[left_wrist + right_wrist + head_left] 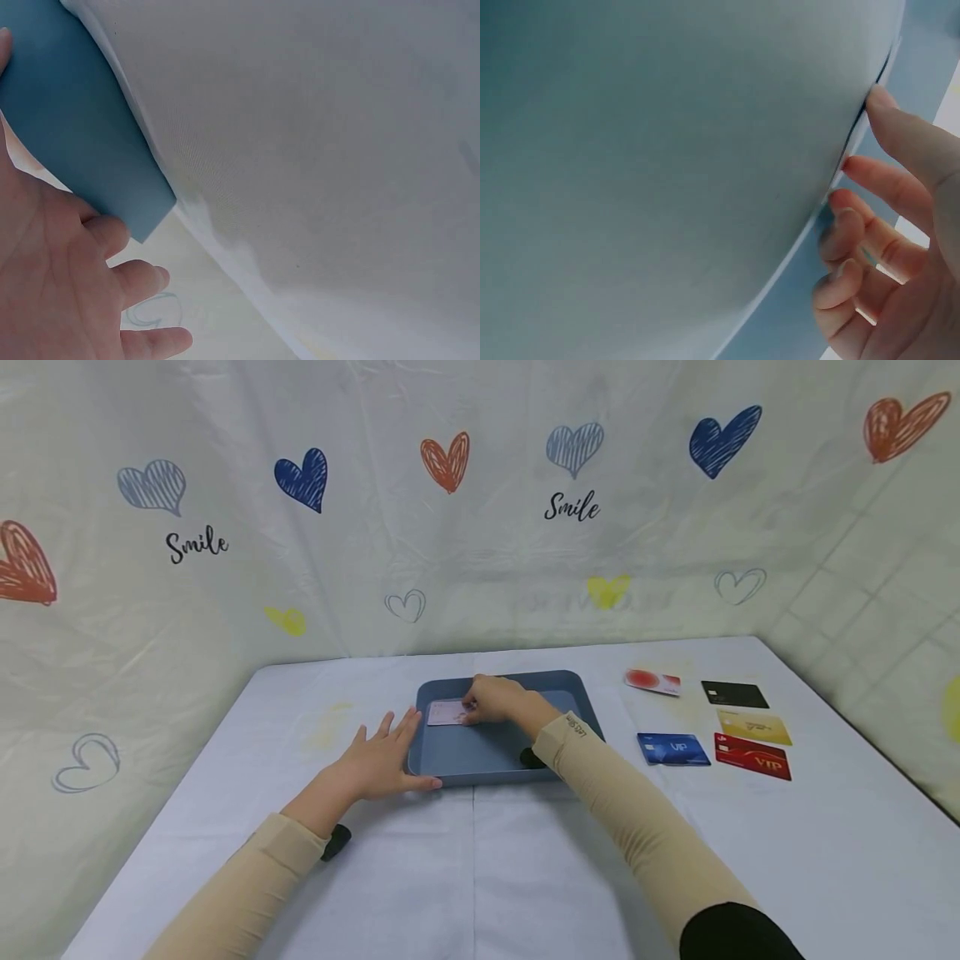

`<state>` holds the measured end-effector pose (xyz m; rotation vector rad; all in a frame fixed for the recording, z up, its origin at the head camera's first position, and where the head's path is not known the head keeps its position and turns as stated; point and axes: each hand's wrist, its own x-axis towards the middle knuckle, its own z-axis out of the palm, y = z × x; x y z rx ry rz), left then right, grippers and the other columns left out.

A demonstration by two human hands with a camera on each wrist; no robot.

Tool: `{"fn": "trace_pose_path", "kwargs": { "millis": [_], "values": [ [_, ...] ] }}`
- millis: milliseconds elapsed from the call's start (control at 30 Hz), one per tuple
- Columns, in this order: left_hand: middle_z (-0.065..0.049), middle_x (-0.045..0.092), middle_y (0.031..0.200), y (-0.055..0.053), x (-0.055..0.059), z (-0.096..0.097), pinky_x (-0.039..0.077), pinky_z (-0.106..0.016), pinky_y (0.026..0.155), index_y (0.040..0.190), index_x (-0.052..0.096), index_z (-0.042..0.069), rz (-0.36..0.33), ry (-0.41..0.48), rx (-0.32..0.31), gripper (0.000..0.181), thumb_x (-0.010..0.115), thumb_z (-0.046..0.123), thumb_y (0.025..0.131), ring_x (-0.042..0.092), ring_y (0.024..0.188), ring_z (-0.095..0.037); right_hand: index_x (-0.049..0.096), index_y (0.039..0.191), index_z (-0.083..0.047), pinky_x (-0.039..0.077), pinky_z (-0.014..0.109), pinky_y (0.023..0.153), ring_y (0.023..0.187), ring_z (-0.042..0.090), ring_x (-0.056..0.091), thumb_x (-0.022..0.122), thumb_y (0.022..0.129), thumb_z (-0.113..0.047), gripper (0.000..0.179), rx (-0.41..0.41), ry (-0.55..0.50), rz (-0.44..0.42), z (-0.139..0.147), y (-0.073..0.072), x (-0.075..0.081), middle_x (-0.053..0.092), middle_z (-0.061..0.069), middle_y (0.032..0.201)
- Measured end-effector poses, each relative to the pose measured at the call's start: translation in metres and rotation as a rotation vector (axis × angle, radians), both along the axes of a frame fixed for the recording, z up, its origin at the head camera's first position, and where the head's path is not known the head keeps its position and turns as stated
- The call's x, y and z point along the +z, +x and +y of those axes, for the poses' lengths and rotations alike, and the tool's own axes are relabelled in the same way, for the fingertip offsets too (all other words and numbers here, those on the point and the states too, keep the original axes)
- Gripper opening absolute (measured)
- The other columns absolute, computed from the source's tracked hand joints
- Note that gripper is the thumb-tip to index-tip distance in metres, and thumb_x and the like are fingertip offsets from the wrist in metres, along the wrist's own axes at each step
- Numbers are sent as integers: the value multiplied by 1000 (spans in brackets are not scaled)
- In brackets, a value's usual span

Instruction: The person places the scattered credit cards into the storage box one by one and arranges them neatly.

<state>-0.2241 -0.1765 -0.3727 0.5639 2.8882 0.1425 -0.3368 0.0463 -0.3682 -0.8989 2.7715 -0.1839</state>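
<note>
A blue-grey tray lies on the white table before me. Inside it, toward the left side, is a pale pink card. My right hand reaches over the tray and pinches the card's right end between thumb and fingers. In the right wrist view the thumb and curled fingers come together near the tray floor. My left hand lies at the tray's left front corner with fingers spread, touching its rim. The left wrist view shows the palm alongside the tray's outer wall.
Several cards lie on the table right of the tray: a red-and-white card, a black card, a gold card, a blue card and a red VIP card. A white curtain with printed hearts hangs behind the table.
</note>
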Motion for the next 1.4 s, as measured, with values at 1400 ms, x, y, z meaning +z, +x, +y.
{"fn": "trace_pose_path", "kwargs": {
  "millis": [1400],
  "values": [
    [-14,11,171,-1,-1,1,15,-73,114,164,12,2,-3,-7,10,120,61,78,85,13,153,-45,52,152,-15,43,51,108,133,32,52,58,106,-26,48,72,-42,-28,26,6,25,50,16,148]
  ]
}}
